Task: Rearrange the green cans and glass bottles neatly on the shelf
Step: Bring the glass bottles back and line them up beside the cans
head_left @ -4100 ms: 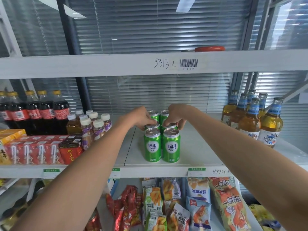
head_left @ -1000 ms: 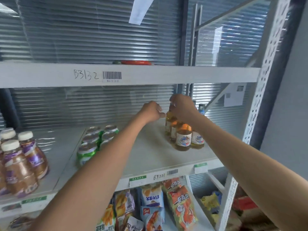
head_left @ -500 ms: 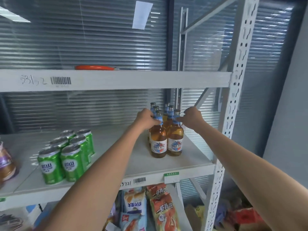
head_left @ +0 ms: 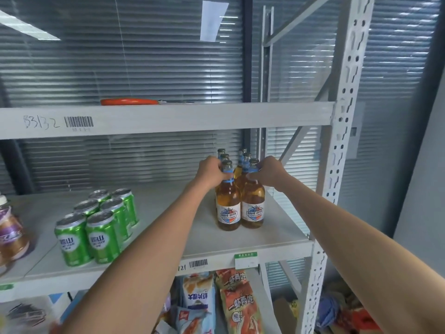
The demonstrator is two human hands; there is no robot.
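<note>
Several amber glass bottles (head_left: pixel 240 201) with blue neck labels stand in two close rows at the right end of the middle shelf (head_left: pixel 168 239). My left hand (head_left: pixel 210 171) grips the neck of the front left bottle. My right hand (head_left: pixel 269 172) pinches the neck of the front right bottle. Several green cans (head_left: pixel 96 222) stand in two neat rows at the left of the same shelf, apart from both hands.
A purple-labelled drink bottle (head_left: pixel 10 233) stands at the far left edge. The white perforated upright (head_left: pixel 337 165) rises right of the bottles. The upper shelf (head_left: pixel 168 118) carries an orange object (head_left: pixel 127 101). Snack bags (head_left: pixel 224 302) fill the shelf below.
Over four seconds both hands left the green cans and moved right to the glass bottles. In the last half second the hands closed in on the two front bottle necks.
</note>
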